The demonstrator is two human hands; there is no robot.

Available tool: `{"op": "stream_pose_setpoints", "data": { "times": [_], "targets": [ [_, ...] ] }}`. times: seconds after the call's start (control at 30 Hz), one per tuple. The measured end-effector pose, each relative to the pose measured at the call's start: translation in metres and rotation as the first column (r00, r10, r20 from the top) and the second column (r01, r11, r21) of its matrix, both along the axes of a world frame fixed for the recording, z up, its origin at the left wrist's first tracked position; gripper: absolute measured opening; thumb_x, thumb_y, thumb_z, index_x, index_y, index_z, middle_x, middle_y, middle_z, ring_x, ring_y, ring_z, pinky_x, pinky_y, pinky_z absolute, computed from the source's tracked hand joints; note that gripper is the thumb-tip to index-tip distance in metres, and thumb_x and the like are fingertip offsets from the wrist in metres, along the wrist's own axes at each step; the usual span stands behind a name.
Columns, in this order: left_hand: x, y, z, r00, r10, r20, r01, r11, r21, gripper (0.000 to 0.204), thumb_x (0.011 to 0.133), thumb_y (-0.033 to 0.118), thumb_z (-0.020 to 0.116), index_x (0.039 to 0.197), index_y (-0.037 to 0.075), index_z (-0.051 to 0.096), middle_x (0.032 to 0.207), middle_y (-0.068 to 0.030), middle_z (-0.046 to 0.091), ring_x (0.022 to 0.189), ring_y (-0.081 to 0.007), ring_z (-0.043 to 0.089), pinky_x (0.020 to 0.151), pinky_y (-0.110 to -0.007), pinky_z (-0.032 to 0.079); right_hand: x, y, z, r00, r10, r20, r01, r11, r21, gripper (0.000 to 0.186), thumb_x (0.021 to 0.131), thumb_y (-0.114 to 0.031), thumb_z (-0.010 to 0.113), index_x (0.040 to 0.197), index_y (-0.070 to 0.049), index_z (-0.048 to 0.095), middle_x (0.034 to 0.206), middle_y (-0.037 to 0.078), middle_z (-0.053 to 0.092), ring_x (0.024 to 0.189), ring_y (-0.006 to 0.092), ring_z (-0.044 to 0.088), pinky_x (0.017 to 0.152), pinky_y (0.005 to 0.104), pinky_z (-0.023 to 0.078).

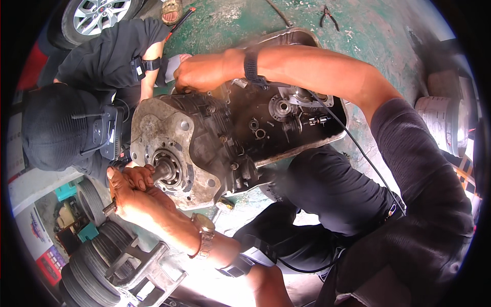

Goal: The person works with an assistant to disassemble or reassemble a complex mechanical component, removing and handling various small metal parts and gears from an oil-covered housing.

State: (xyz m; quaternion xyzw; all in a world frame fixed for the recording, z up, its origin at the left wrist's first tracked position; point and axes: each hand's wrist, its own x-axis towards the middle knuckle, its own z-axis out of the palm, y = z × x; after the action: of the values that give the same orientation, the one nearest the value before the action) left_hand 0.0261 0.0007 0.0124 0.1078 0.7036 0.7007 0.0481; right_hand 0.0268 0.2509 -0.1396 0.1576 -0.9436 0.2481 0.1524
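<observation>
A greasy metal gearbox housing stands in front of me, with a flat end plate facing left. From the bearing in that plate a metal shaft sticks out. My left hand, below a wristwatch, has its fingers closed round this shaft, whose tip shows past the hand. My right hand reaches across to the far top edge of the housing. Its fingers are curled, and whatever they hold is hidden. Behind the housing an oily metal tray holds loose gears and bearing parts.
A co-worker in a black cap leans in at the left, one forearm close to the housing. Pliers lie on the green floor. Several tyres and a metal bracket stand lower left. A bucket is at right.
</observation>
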Motion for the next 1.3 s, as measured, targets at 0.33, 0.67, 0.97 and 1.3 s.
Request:
{"op": "stream_pose_setpoints", "data": {
  "times": [0.33, 0.67, 0.97, 1.3],
  "targets": [
    [0.008, 0.010, 0.003, 0.999, 0.033, -0.040, -0.036, 0.997, -0.067, 0.034, 0.104, 0.022, 0.046, 0.072, 0.009, 0.041, 0.063, 0.0007, 0.032, 0.060, -0.0119, 0.033, 0.068, -0.031, 0.041, 0.011, 0.010, 0.011, 0.995, -0.018, 0.101, 0.015, 0.999, 0.033, 0.016, 0.079, -0.009, 0.064, 0.090, 0.001, 0.065, 0.091, 0.017, 0.064, 0.089, 0.0390, 0.063, 0.077, 0.0446, 0.051],
    [0.003, 0.005, -0.001, 1.000, -0.016, 0.007, 0.016, 1.000, 0.012, 0.035, 0.102, 0.024, 0.051, 0.072, 0.010, 0.041, 0.061, 0.0004, 0.032, 0.059, -0.0135, 0.034, 0.070, -0.033, 0.041, 0.002, 0.011, 0.001, 0.998, 0.066, 0.009, -0.066, 0.995, 0.073, 0.021, 0.077, -0.010, 0.058, 0.094, 0.000, 0.067, 0.086, 0.020, 0.067, 0.085, 0.0385, 0.065, 0.070, 0.0489, 0.051],
    [0.002, 0.006, 0.000, 1.000, -0.020, 0.011, 0.019, 1.000, 0.016, 0.036, 0.103, 0.025, 0.049, 0.071, 0.010, 0.041, 0.060, -0.0002, 0.032, 0.059, -0.0140, 0.035, 0.070, -0.034, 0.041, 0.007, 0.006, 0.004, 1.000, -0.004, -0.015, 0.005, 0.995, 0.104, 0.018, 0.076, -0.012, 0.061, 0.088, 0.000, 0.066, 0.079, 0.022, 0.065, 0.079, 0.0421, 0.065, 0.064, 0.0521, 0.049],
    [0.003, 0.006, 0.001, 1.000, -0.027, 0.005, 0.027, 0.999, 0.016, 0.036, 0.103, 0.024, 0.049, 0.071, 0.010, 0.041, 0.060, -0.0001, 0.032, 0.059, -0.0140, 0.034, 0.069, -0.033, 0.040, 0.002, 0.012, 0.013, 0.988, 0.116, 0.099, -0.125, 0.988, 0.094, 0.019, 0.080, -0.011, 0.063, 0.094, 0.002, 0.063, 0.094, 0.019, 0.062, 0.091, 0.0397, 0.062, 0.078, 0.0459, 0.051]
  ]
}}
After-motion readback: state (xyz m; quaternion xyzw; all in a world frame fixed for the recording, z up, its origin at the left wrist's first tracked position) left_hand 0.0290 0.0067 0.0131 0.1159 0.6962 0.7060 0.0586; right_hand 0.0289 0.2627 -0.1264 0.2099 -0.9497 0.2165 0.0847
